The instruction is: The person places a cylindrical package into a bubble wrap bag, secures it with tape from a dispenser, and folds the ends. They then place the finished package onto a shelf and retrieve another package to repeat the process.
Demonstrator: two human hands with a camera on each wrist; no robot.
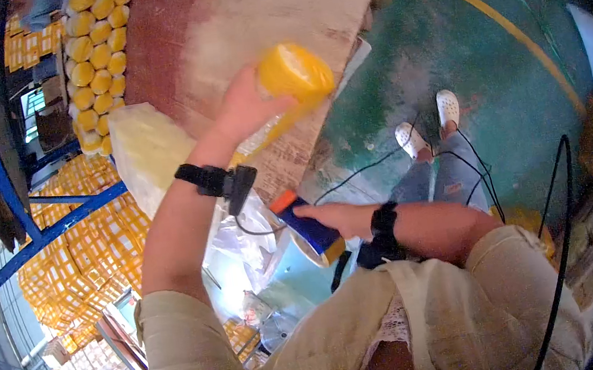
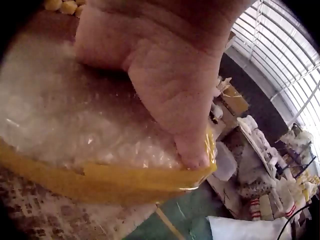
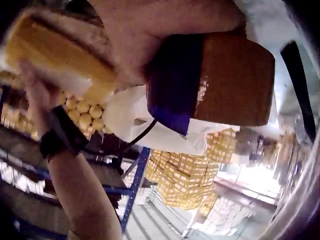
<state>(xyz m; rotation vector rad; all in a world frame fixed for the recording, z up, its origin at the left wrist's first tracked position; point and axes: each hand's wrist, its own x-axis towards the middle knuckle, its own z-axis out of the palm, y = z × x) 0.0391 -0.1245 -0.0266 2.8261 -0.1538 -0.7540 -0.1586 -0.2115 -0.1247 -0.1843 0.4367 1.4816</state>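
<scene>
Left hand [image 1: 249, 109]: fingers grasping yellow-wrapped bundle [image 1: 301, 79] over tabletop [image 1: 244, 12] | Right hand [image 1: 338, 218]: fingers curled round tape dispenser [image 1: 310, 229] | Apparent taping: steady the bundle, keep tension even, overlap edges flat

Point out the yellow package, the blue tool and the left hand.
Yellow package [image 1: 291, 72]: head view, on its yellow wrapping.
Blue tool [image 1: 309, 233]: head view, on its blue side.
Left hand [image 1: 244, 108]: head view, on its middle.

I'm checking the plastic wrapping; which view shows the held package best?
Left wrist: the package is closest, its clear plastic glinting, though cropped. Head shows its yellow end farther off; right wrist, a blurred side.
</scene>
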